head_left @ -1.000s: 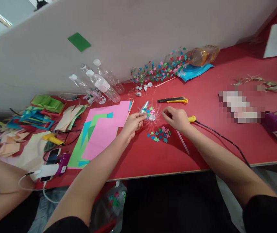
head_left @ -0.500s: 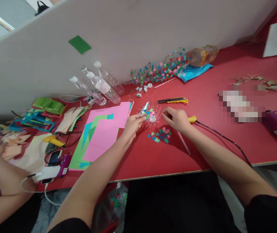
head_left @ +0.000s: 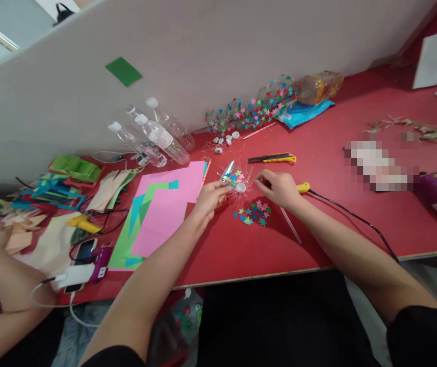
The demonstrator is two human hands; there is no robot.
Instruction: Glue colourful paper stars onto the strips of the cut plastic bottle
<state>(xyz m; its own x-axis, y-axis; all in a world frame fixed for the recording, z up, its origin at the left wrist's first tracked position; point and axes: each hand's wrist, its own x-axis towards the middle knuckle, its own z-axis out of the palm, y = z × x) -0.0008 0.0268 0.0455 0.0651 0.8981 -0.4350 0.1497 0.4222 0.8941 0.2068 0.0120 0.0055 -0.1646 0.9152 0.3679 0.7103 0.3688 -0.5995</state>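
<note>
My left hand (head_left: 213,198) pinches the near-left side of a clear plastic piece cut into thin strips (head_left: 249,176), which has a white cap (head_left: 240,187) at its middle. Small coloured paper stars (head_left: 235,177) sit on that piece. Scissors (head_left: 227,171) show their blades just beyond my left fingers, their handles mostly hidden by the hand. To the right of the strips, my right hand (head_left: 279,186) has its thumb and fingers closed together; what they hold, if anything, is too small to make out. A loose pile of paper stars (head_left: 254,213) lies on the table between both forearms.
A yellow cutter knife (head_left: 279,158) lies beyond my hands. A yellow-handled corded tool (head_left: 303,187) and a clear stick (head_left: 290,225) lie by my right forearm. Coloured paper (head_left: 160,219), plastic bottles (head_left: 168,145) and another person's arm (head_left: 7,275) are leftward; a star-covered bottle (head_left: 249,109) lies behind.
The view has shifted very slightly. Both hands stay in almost the same place, and nothing is visibly picked up or let go.
</note>
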